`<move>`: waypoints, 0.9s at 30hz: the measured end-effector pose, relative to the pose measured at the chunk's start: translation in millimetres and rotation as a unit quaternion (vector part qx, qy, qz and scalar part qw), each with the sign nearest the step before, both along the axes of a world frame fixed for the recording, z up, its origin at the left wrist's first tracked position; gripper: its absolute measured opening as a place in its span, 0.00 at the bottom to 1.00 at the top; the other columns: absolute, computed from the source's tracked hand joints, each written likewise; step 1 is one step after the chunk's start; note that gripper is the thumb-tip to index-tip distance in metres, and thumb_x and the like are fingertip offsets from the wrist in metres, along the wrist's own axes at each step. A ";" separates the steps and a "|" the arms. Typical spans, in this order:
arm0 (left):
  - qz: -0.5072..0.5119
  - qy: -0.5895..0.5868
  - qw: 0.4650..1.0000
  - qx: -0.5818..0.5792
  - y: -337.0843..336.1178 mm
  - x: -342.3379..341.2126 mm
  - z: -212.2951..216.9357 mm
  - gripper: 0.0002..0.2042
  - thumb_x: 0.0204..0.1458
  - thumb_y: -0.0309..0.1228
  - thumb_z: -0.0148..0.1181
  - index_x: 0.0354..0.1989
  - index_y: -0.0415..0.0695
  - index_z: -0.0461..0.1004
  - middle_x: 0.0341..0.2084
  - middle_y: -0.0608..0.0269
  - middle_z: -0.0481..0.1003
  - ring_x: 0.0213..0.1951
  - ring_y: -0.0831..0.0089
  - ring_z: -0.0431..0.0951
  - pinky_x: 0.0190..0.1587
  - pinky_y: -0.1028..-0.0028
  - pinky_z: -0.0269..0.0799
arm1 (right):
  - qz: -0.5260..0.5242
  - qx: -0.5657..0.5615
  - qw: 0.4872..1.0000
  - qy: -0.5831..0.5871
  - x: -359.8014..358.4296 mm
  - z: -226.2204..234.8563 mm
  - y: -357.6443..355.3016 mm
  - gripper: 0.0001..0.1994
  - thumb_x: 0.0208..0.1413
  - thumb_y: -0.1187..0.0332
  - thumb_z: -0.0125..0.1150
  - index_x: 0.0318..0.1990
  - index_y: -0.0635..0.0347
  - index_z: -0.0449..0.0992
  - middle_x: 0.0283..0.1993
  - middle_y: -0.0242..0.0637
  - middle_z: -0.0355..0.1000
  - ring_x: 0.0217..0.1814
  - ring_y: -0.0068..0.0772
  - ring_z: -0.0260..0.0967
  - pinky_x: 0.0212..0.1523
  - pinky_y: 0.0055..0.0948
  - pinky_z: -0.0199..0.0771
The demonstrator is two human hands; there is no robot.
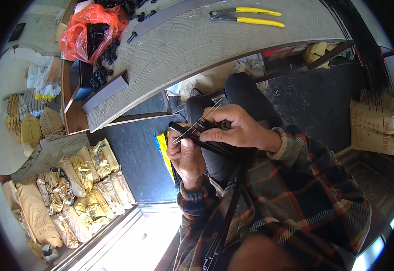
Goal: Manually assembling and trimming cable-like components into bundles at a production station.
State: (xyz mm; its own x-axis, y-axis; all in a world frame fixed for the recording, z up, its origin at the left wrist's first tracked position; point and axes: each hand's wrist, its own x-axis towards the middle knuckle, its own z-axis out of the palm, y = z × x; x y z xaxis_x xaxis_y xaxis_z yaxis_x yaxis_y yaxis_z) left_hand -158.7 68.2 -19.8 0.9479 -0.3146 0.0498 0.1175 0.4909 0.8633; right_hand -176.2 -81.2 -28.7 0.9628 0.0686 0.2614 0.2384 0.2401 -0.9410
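Note:
Above my lap, my left hand (188, 159) is closed around a black rod-shaped part (176, 128), its thumb pressed near thin light-coloured wires (198, 126) that cross the part at a slant. Close beside it, touching the same cluster, my right hand (240, 128) pinches a bundle of short dark strands. A round black end (225, 124) pokes out between its fingers. The lower part of the bundle is hidden by my fingers and the dark clothing behind it. Long dark strips (226, 217) hang down over my plaid sleeves and front.
Pliers with yellow handles (249, 17) lie on the grey worktable (183, 58). An orange plastic bag (77, 38) of black parts stands at its left end, near loose bolts (132, 37). Long black wires (364, 49) hang at right. Wrapped packages (43, 207) lie at lower left.

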 end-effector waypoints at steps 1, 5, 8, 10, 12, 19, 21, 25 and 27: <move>0.021 0.005 1.000 0.006 -4.1 -2.3 1.6 0.15 0.49 0.35 0.60 0.37 0.37 0.68 0.32 0.61 0.71 0.36 0.75 0.70 0.44 0.76 0.63 | -0.017 -0.034 0.999 -0.005 -1.6 1.5 -1.4 0.09 0.48 0.70 0.62 0.29 0.68 0.71 0.24 0.32 0.65 0.26 0.22 0.59 0.27 0.24 0.57; 0.083 0.005 0.997 0.008 -8.2 -7.4 -2.8 0.16 0.50 0.36 0.58 0.40 0.36 0.68 0.32 0.61 0.72 0.36 0.74 0.70 0.44 0.76 0.63 | -0.065 -0.105 0.992 0.009 -4.7 11.5 1.4 0.10 0.48 0.68 0.62 0.30 0.68 0.72 0.22 0.34 0.65 0.25 0.20 0.58 0.26 0.24 0.58; 0.109 -0.024 0.994 0.005 -5.1 -10.4 -6.3 0.16 0.52 0.37 0.56 0.41 0.36 0.68 0.33 0.62 0.72 0.36 0.75 0.70 0.45 0.76 0.63 | 0.014 -0.010 0.997 0.072 0.0 7.0 6.1 0.11 0.49 0.67 0.62 0.30 0.68 0.72 0.22 0.36 0.67 0.25 0.19 0.58 0.26 0.22 0.59; 0.117 -0.023 0.993 -0.009 -8.4 -11.4 -14.1 0.16 0.52 0.38 0.55 0.40 0.36 0.68 0.33 0.62 0.72 0.36 0.75 0.70 0.44 0.76 0.63 | 0.018 -0.012 0.997 0.073 -0.5 5.4 5.7 0.11 0.49 0.66 0.61 0.31 0.68 0.72 0.22 0.36 0.67 0.25 0.18 0.58 0.26 0.22 0.60; 0.122 -0.021 0.992 -0.024 -15.2 -13.7 -18.9 0.16 0.53 0.38 0.54 0.40 0.36 0.68 0.33 0.62 0.72 0.35 0.75 0.70 0.43 0.76 0.64 | 0.019 -0.015 0.997 0.075 -4.0 2.4 5.4 0.12 0.50 0.66 0.61 0.31 0.68 0.72 0.22 0.36 0.68 0.26 0.17 0.58 0.27 0.21 0.60; 0.177 -0.090 0.977 0.079 -26.3 -19.0 -16.9 0.18 0.54 0.41 0.53 0.39 0.35 0.69 0.29 0.64 0.71 0.33 0.79 0.68 0.39 0.79 0.63 | -0.029 -0.010 0.998 0.062 -7.0 -3.5 3.8 0.12 0.48 0.66 0.63 0.32 0.67 0.72 0.24 0.32 0.70 0.27 0.17 0.61 0.29 0.21 0.62; 0.168 -0.084 0.979 0.084 -27.6 -16.9 -21.7 0.19 0.54 0.42 0.52 0.39 0.34 0.69 0.30 0.64 0.71 0.33 0.79 0.68 0.39 0.79 0.63 | 0.009 0.043 0.995 0.089 -2.9 -1.8 -1.1 0.11 0.48 0.66 0.63 0.32 0.67 0.72 0.24 0.31 0.70 0.28 0.17 0.62 0.30 0.20 0.62; 0.140 -0.091 0.984 0.060 -34.9 -9.3 -23.0 0.20 0.51 0.38 0.56 0.44 0.32 0.69 0.31 0.63 0.72 0.36 0.77 0.68 0.44 0.76 0.63 | -0.022 -0.002 0.996 0.082 -2.4 4.9 -16.8 0.09 0.47 0.68 0.62 0.33 0.64 0.73 0.31 0.31 0.69 0.29 0.15 0.61 0.32 0.17 0.60; 0.125 -0.031 0.991 0.030 -27.2 -5.6 -29.5 0.20 0.48 0.32 0.59 0.47 0.30 0.68 0.40 0.55 0.72 0.44 0.69 0.70 0.52 0.71 0.61 | -0.144 -0.081 0.986 0.023 3.2 4.2 -31.4 0.09 0.49 0.70 0.60 0.37 0.61 0.72 0.35 0.29 0.67 0.27 0.15 0.58 0.31 0.16 0.59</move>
State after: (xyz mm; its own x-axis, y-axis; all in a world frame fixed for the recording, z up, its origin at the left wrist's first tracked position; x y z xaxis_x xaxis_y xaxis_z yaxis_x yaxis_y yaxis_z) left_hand -164.3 41.0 -49.3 0.9924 -0.0737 0.0984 -0.0555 0.4457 0.8935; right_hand -172.9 -112.6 -24.4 0.9590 -0.1721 0.2250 0.2309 0.0145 -0.9729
